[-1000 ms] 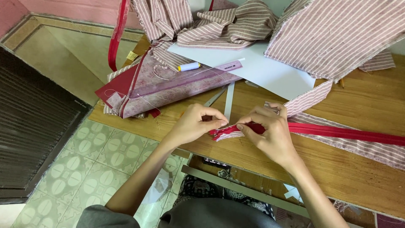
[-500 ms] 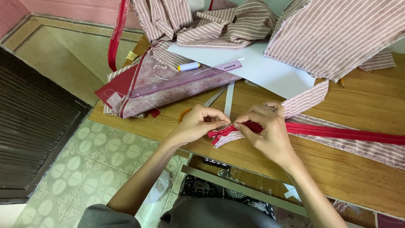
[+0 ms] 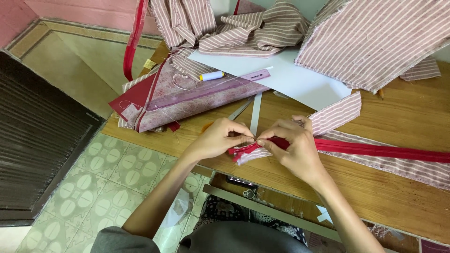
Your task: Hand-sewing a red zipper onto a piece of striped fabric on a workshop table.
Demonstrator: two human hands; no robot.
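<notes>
both hands work at the near edge of the wooden table [image 3: 375,197]. the left hand [image 3: 213,139] is closed, fingertips pinching the end of the red zipper [image 3: 375,151] together with the striped fabric strip [image 3: 398,166] beneath it. the right hand [image 3: 293,147] is also closed, thumb and forefinger clamped on the same zipper end, the two sets of fingertips meeting. the zipper runs from this point to the right across the table, lying along the strip.

procedure, as judged from this view: keep the zipper tape flush with the strip's long edge. hold the end flat between both pinches so the layers do not slide. work close to the table so the remaining length stays supported and straight.

nearby items: a second striped strip [image 3: 335,115] lies just behind the right hand. scissors [image 3: 239,112] lie partly hidden behind the left hand. a white paper sheet [image 3: 290,82] sits further back, with a pink ruler [image 3: 243,79] and a white thread spool with a yellow end [image 3: 211,75] at its left. a flat red and pink fabric piece [image 3: 187,100] lies at the table's left corner. a small yellow tag [image 3: 150,63] shows behind it; its marking is too small to tell. loose striped cloth [image 3: 375,42] is heaped at the back.
</notes>
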